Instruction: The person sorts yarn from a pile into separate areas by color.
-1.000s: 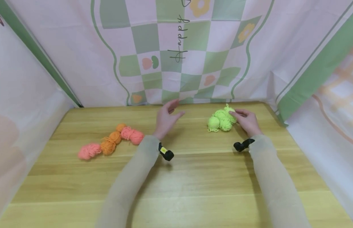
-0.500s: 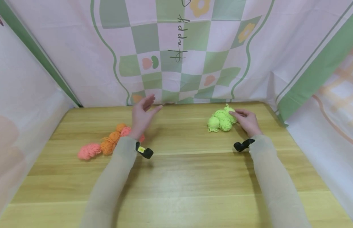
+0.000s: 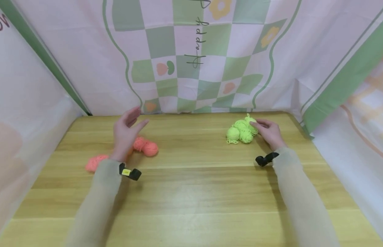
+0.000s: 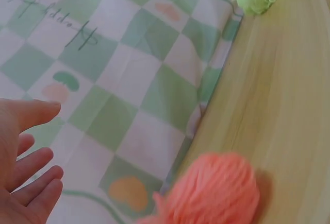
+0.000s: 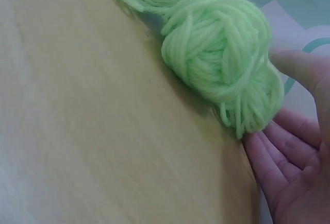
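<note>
My left hand (image 3: pixel 126 132) is raised over the row of yarn on the left, fingers apart and holding nothing. A coral yarn skein (image 3: pixel 148 147) shows to its right, and another coral skein (image 3: pixel 95 163) lies beside the left sleeve. Between them the orange yarn is mostly hidden by the hand and wrist. On the right, a cluster of lime-green yarn balls (image 3: pixel 241 131) lies on the table. My right hand (image 3: pixel 270 133) holds the cluster's right end; in the right wrist view the thumb and fingers meet a green ball (image 5: pixel 219 49) from two sides.
A wooden table (image 3: pixel 191 199) carries all the yarn. Behind it hangs a checked cloth (image 3: pixel 186 41), its lower edge meeting the table's back edge. White and green cloth also closes in both sides. Black wrist cameras (image 3: pixel 134 174) are strapped on both wrists.
My left hand has moved left from the middle of the table to above the coral and orange yarn, covering part of it. The right hand and green yarn have stayed put.
</note>
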`<state>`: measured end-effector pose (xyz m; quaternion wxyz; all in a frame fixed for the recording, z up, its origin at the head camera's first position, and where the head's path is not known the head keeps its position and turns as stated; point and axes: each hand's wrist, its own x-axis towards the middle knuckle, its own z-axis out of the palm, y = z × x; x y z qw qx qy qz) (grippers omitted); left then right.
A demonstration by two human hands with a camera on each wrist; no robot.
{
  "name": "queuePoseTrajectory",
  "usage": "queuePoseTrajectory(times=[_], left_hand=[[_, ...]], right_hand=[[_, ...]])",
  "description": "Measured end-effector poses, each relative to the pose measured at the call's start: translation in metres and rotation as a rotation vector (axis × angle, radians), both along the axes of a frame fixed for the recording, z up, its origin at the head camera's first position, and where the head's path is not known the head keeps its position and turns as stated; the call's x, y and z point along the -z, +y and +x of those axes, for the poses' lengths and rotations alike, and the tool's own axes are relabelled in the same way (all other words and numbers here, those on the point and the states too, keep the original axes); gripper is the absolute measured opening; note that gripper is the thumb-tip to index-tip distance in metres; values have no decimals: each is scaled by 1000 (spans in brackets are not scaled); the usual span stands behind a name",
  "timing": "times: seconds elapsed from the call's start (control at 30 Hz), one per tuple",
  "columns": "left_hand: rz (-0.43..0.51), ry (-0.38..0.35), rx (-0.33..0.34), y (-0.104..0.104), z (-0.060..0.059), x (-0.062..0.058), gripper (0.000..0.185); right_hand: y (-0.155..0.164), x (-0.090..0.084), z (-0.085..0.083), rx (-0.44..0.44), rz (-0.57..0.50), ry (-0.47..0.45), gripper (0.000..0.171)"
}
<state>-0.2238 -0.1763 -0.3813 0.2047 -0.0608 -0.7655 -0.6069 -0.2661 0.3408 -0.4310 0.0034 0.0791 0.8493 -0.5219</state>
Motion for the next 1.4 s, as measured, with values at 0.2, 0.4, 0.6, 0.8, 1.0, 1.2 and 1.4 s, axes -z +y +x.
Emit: queuePoseTrajectory(times=[0.2,0.4,0.6,0.8,1.0,1.2,1.4], left_hand=[[-15,-55,-34,-32,23,3,56],[-67,-128,-86,-66,42,22,61],[-117,-175,-179,-94,61,31,62],[-255,-225,-117,-119,75,39,65],[-329,-272,-29,-138,85,45,64],[-373,-321,31,-151,93,48,65],[-438,-369,69,-159,97,53,71]], right_hand=[[1,-4,3,-29,22,-3,94],[-4,-12,4,-45,43,7,101],[-15,-25,4,-53,45,31,103],[-39,-49,7,-78,60,92,104],[-67,-66,11,-154,72,148,97],[-94,-74,18,-247,65,206,94],[-124,-71,27,-331,72,250,89]])
